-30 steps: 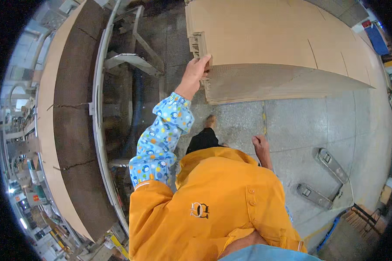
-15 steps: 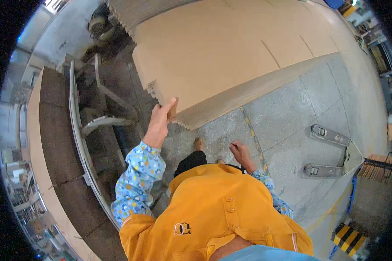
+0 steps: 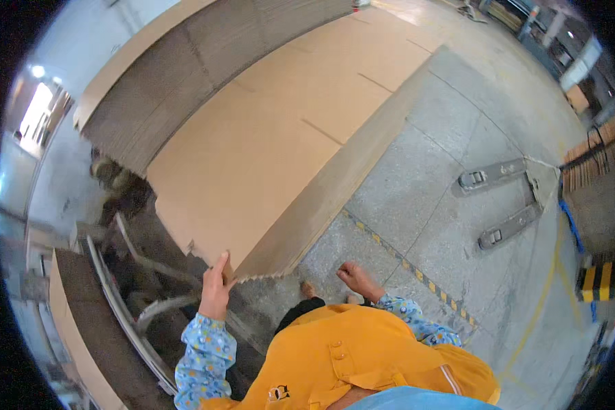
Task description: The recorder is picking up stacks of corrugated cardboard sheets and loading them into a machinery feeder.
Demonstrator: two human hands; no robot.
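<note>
A wide stack of flat brown cardboard sheets with slots cut along its near edge lies before me. My left hand is at its near left corner, one finger on the top and the others closed about the edge. How many sheets it grips is hidden. The corner edges there look ragged. My right hand hangs in front of my body, fingers curled in, with nothing visible in them. It is apart from the stack.
A taller cardboard stack stands behind the near one. On the left is a metal frame with more cardboard beside it. A pallet jack sits on the floor at right, near a stack of boards. Yellow-black tape crosses the floor.
My view has turned, so the stack now reaches farther ahead and the taller stack shows more. My left hand remains at the corner; my right hand stays curled.
</note>
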